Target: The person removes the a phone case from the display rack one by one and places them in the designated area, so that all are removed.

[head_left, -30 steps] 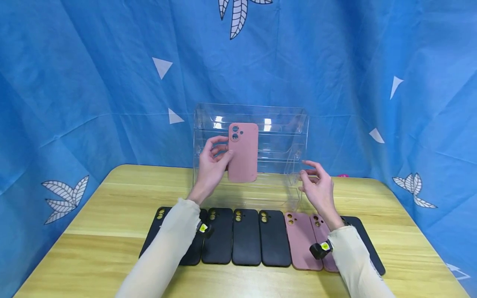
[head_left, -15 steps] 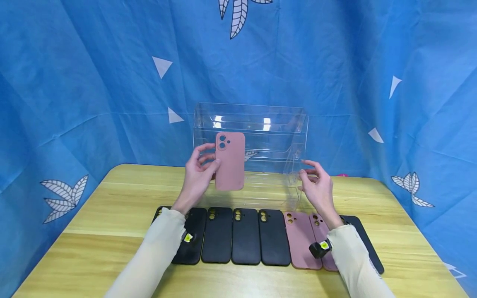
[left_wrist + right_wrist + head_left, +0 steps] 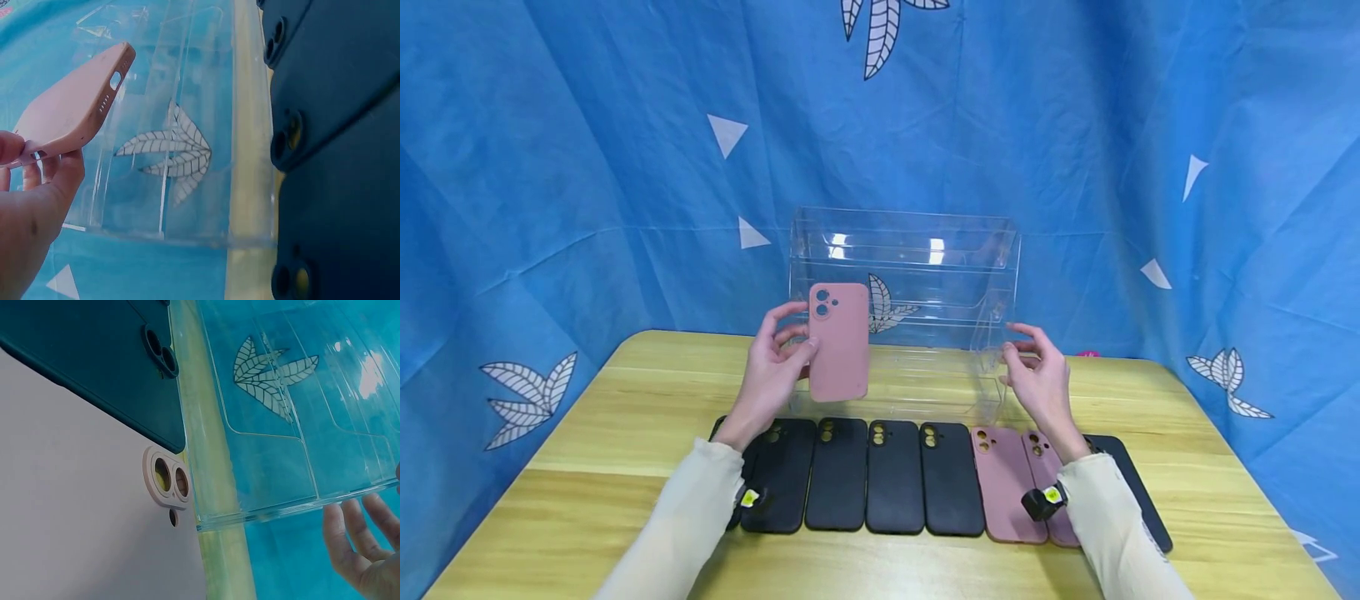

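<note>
My left hand (image 3: 772, 360) pinches a pink phone case (image 3: 839, 342) by its left edge, thumb on its back and fingers behind. The case stands upright, camera holes at the top, in front of a clear plastic tiered rack (image 3: 925, 265). In the left wrist view, the held case (image 3: 72, 103) shows its slotted bottom edge. My right hand (image 3: 1041, 375) holds the rack's right side wall. In the right wrist view, its fingers (image 3: 357, 528) lie along the outside of the rack (image 3: 269, 515), with the thumb mostly out of frame.
Several black phone cases (image 3: 896, 479) lie in a row before the rack. Two pink cases (image 3: 1009, 483) continue it, the second partly under my right wrist, then another black case (image 3: 1131, 483). The wooden table (image 3: 587, 417) meets a blue curtain (image 3: 625, 167) behind.
My left hand has carried the pink case left and down, from the middle of the rack to its left part. The right hand and the rack have stayed in place.
</note>
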`<state>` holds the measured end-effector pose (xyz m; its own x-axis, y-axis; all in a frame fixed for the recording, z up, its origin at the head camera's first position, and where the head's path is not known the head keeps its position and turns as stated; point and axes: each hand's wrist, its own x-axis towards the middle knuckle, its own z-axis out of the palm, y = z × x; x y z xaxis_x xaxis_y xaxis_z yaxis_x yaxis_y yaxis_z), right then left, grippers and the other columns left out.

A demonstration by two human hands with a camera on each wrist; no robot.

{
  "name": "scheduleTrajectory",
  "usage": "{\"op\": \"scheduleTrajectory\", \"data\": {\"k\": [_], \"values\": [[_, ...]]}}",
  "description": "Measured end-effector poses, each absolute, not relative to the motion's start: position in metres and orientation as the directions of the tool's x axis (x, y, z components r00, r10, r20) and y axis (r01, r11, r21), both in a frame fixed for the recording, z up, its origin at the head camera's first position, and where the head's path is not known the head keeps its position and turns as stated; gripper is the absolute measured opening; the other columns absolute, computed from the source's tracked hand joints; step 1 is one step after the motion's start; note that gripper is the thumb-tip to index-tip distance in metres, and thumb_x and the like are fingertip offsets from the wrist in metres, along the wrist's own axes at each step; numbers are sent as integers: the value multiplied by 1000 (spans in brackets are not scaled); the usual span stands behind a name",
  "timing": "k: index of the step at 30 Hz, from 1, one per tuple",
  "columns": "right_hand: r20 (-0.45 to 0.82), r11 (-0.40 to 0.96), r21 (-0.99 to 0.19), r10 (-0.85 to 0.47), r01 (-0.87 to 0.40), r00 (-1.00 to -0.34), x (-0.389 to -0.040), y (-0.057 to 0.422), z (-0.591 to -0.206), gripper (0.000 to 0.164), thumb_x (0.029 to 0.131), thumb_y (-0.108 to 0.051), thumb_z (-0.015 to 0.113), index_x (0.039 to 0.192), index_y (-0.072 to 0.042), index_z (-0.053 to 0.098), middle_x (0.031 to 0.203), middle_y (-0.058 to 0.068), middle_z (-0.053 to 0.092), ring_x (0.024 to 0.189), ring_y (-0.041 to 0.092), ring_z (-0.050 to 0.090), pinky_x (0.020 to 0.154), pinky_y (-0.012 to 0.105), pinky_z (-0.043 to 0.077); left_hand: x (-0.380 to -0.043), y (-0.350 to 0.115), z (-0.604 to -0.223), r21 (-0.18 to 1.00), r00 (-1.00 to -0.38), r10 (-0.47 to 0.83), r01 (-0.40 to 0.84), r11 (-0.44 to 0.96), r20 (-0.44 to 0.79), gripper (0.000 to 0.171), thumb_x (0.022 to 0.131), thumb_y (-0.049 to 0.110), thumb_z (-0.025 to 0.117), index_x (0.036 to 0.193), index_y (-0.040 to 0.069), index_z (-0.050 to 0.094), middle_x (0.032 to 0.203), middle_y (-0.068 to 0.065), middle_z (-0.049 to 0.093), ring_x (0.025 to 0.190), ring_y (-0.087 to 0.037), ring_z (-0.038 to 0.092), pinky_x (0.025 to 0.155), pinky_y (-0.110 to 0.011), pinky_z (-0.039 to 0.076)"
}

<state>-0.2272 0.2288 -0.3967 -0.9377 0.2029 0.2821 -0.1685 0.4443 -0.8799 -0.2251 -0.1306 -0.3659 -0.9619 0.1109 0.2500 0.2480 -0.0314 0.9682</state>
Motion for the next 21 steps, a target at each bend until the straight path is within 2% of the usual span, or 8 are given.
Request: {"op": "scheduleTrajectory", "data": {"k": [7,15,21], "values": [[288,455,-874,205,-170,-935,-228,228,-398,38,105,-24,51,142,-16,57,116,18,66,104,40,71,71,39,66,-218,-151,-372,974,-968,114,228,21,224,50,105,8,52,151,17,33,111,1,59,89,-9,70,80,-31,63],[290,449,-877,213,-170,-933,-228,228,-399,37,105,-24,52,141,-17,58,117,20,67,101,38,72,66,29,65,-210,-172,-375,975,-970,125,216,51,208,53,106,7,50,153,17,27,113,0,59,90,-9,72,82,-31,64],[298,455,-873,214,-175,-930,-228,228,-398,38,105,-25,52,141,-18,58,117,18,68,103,40,71,68,33,66,-205,-186,-376,975,-973,124,205,81,194,52,106,7,49,153,17,27,113,3,60,93,-7,71,81,-29,63]]}}
